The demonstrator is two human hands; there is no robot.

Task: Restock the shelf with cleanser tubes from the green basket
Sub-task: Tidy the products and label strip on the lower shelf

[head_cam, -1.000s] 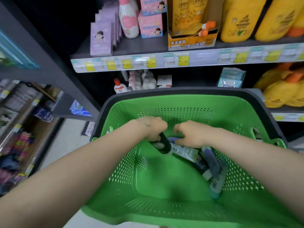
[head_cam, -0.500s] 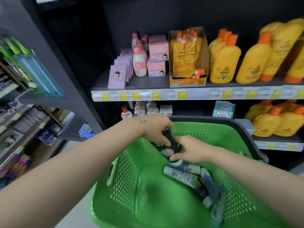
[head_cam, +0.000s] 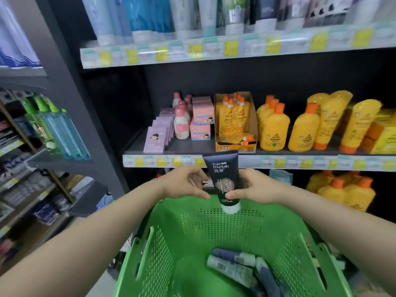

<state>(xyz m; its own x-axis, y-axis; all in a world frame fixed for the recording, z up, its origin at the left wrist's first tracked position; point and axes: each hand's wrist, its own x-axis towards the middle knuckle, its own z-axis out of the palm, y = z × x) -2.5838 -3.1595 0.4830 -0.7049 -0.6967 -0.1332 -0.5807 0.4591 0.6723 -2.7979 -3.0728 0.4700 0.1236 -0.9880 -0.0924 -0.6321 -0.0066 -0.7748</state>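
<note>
Below both grips, the green basket (head_cam: pixel 162 254) holds several tubes (head_cam: pixel 233 269) lying flat in its bottom. Both forearms reach forward over it, wrists level. The right hand (head_cam: pixel 257 187) clamps a dark tube (head_cam: pixel 225 179) upright, cap down, with the thumb across its lower front. The left hand (head_cam: pixel 182 183) sits just left of that tube, fingers loosely curled and thumb pointing at it; I cannot tell whether its grip touches the tube. Beyond the grips runs a shelf (head_cam: pixel 300 162) of yellow bottles (head_cam: pixel 274 129); above it stand blurred tubes (head_cam: pixel 192 16).
</note>
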